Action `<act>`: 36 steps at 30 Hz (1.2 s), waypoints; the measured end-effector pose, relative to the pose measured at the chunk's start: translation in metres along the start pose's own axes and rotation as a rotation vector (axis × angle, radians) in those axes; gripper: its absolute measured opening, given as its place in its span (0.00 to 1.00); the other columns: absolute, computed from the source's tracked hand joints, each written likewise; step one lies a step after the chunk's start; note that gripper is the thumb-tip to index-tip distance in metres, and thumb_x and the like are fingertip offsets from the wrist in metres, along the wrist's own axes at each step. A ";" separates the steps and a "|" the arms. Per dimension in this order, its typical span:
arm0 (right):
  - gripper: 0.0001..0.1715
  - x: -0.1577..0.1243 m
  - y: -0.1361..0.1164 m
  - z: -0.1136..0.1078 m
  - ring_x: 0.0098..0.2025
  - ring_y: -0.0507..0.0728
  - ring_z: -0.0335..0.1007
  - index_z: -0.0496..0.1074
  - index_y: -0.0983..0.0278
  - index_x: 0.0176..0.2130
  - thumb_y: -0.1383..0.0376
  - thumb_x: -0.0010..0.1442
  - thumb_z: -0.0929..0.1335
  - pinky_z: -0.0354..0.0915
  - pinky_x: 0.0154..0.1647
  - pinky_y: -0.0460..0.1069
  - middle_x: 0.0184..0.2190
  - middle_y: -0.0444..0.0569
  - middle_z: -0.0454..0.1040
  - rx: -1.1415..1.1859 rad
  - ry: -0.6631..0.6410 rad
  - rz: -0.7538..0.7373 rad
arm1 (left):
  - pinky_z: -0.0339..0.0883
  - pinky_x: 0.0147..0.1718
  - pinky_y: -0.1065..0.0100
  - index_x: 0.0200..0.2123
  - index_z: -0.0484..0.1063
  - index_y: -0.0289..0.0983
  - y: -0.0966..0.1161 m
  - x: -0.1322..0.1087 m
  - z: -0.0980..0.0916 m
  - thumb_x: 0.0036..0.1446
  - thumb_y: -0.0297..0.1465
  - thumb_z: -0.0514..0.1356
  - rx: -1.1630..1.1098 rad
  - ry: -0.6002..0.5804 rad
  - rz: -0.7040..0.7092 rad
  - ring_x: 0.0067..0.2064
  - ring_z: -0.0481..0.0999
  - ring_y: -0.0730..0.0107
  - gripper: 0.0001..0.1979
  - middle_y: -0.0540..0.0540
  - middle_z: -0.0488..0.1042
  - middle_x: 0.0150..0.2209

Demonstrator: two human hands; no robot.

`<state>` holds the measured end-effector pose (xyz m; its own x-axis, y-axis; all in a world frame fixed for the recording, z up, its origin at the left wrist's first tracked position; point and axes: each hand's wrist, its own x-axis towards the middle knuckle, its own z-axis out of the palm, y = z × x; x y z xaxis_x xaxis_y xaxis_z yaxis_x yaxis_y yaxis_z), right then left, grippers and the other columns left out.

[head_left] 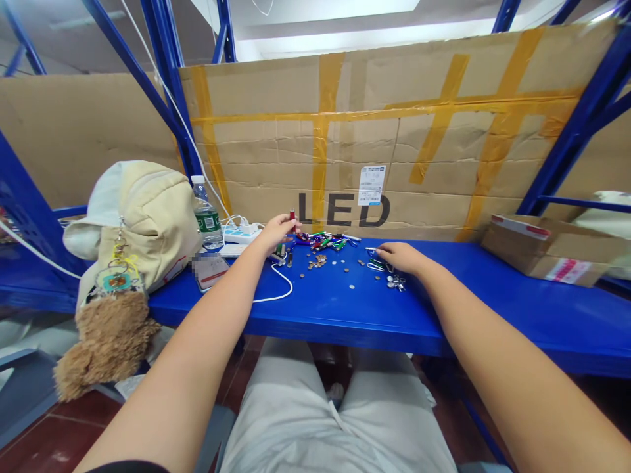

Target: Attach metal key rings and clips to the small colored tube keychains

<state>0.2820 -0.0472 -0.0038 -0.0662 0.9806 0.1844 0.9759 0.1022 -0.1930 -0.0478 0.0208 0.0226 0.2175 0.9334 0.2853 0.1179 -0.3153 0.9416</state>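
Note:
My left hand (pixel 279 231) is raised a little over the blue shelf (pixel 345 309), its fingers pinched round a small red keychain flashlight (pixel 292 215) held upright. My right hand (pixel 400 256) lies palm down on the shelf, fingertips on a metal clip (pixel 373 264) among silver rings. Between the hands lies a pile of small coloured flashlights (pixel 325 241) and several loose button cells (pixel 320 261).
A cream bag (pixel 148 223) with a plush toy (pixel 106 345) sits at the left, beside a water bottle (pixel 206 218), a power strip (pixel 241 233), a phone (pixel 210 269) and a white cable (pixel 280 289). A taped cardboard sheet (pixel 394 144) walls the back. A cardboard box (pixel 547 248) stands right.

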 end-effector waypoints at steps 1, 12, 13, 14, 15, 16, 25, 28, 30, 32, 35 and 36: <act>0.23 0.000 0.000 0.000 0.53 0.61 0.70 0.74 0.66 0.50 0.59 0.66 0.58 0.62 0.52 0.50 0.52 0.55 0.75 0.002 0.000 -0.003 | 0.66 0.38 0.70 0.44 0.68 0.37 0.000 0.000 0.000 0.62 0.33 0.55 0.003 -0.002 0.002 0.44 0.75 0.71 0.10 0.42 0.76 0.44; 0.19 0.061 -0.056 -0.001 0.51 0.60 0.71 0.75 0.62 0.49 0.66 0.62 0.62 0.64 0.48 0.49 0.51 0.53 0.76 -0.258 0.001 -0.151 | 0.67 0.38 0.69 0.44 0.68 0.36 -0.008 0.010 0.007 0.62 0.33 0.54 0.056 -0.019 0.033 0.42 0.76 0.72 0.10 0.42 0.76 0.47; 0.20 0.072 -0.067 -0.001 0.51 0.60 0.71 0.75 0.61 0.50 0.67 0.61 0.62 0.64 0.47 0.50 0.51 0.53 0.76 -0.289 0.005 -0.154 | 0.67 0.38 0.69 0.44 0.68 0.35 -0.006 0.008 0.009 0.62 0.32 0.54 0.051 -0.015 0.045 0.42 0.77 0.71 0.10 0.41 0.76 0.47; 0.20 0.082 -0.077 0.000 0.51 0.61 0.71 0.75 0.60 0.49 0.68 0.61 0.62 0.64 0.47 0.50 0.50 0.53 0.76 -0.322 -0.007 -0.135 | 0.68 0.38 0.69 0.44 0.68 0.35 -0.004 0.007 0.011 0.62 0.31 0.55 0.045 -0.015 0.050 0.42 0.77 0.71 0.09 0.41 0.76 0.47; 0.19 0.093 -0.085 0.001 0.51 0.61 0.71 0.76 0.60 0.48 0.67 0.60 0.62 0.65 0.46 0.51 0.50 0.53 0.76 -0.329 -0.013 -0.130 | 0.68 0.38 0.69 0.44 0.68 0.34 -0.002 0.005 0.013 0.62 0.30 0.55 0.036 -0.017 0.047 0.41 0.77 0.72 0.09 0.40 0.76 0.47; 0.18 0.103 -0.092 0.004 0.51 0.62 0.71 0.77 0.61 0.47 0.67 0.60 0.63 0.65 0.47 0.51 0.49 0.54 0.76 -0.334 -0.019 -0.122 | 0.68 0.39 0.69 0.45 0.68 0.34 0.000 0.004 0.015 0.62 0.29 0.55 0.029 -0.023 0.043 0.41 0.77 0.72 0.09 0.40 0.77 0.46; 0.17 0.152 -0.090 0.027 0.44 0.63 0.74 0.78 0.67 0.42 0.60 0.59 0.66 0.66 0.41 0.50 0.43 0.61 0.78 -0.327 -0.091 -0.027 | 0.69 0.42 0.65 0.44 0.67 0.34 -0.009 0.008 0.017 0.62 0.30 0.54 0.085 -0.066 0.105 0.40 0.77 0.72 0.08 0.41 0.77 0.44; 0.16 0.152 -0.084 0.017 0.44 0.62 0.74 0.78 0.66 0.39 0.60 0.61 0.64 0.65 0.40 0.50 0.42 0.58 0.78 -0.311 -0.082 -0.058 | 0.68 0.41 0.66 0.45 0.66 0.34 -0.012 0.011 0.017 0.62 0.31 0.53 0.131 -0.068 0.151 0.38 0.76 0.72 0.09 0.42 0.76 0.42; 0.16 0.148 -0.083 0.007 0.44 0.61 0.73 0.76 0.66 0.39 0.60 0.63 0.63 0.64 0.40 0.49 0.42 0.57 0.78 -0.280 -0.042 -0.080 | 0.68 0.40 0.66 0.44 0.66 0.35 -0.010 0.010 0.018 0.62 0.29 0.52 0.212 -0.041 0.166 0.37 0.75 0.72 0.08 0.44 0.76 0.40; 0.14 0.136 -0.086 -0.005 0.42 0.59 0.73 0.74 0.66 0.38 0.60 0.63 0.63 0.63 0.38 0.48 0.42 0.56 0.78 -0.173 0.023 -0.112 | 0.66 0.40 0.66 0.41 0.67 0.35 -0.005 0.006 0.021 0.60 0.27 0.51 0.333 0.040 0.192 0.38 0.73 0.70 0.07 0.45 0.75 0.38; 0.11 0.107 -0.095 -0.022 0.35 0.55 0.72 0.70 0.65 0.35 0.61 0.63 0.63 0.63 0.34 0.47 0.35 0.51 0.77 0.130 0.022 -0.203 | 0.63 0.40 0.67 0.35 0.67 0.36 0.005 -0.003 0.029 0.60 0.31 0.51 0.487 0.147 0.241 0.39 0.71 0.67 0.07 0.46 0.74 0.36; 0.11 0.095 -0.099 -0.027 0.33 0.54 0.71 0.69 0.64 0.34 0.60 0.64 0.63 0.63 0.33 0.46 0.33 0.50 0.77 0.220 0.013 -0.229 | 0.63 0.38 0.67 0.34 0.67 0.36 0.008 -0.007 0.032 0.60 0.34 0.52 0.517 0.143 0.249 0.38 0.71 0.66 0.08 0.46 0.73 0.35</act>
<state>0.1851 0.0308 0.0589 -0.2748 0.9258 0.2596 0.8674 0.3552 -0.3486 -0.0171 0.0065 0.0220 0.1704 0.8232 0.5416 0.5453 -0.5366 0.6440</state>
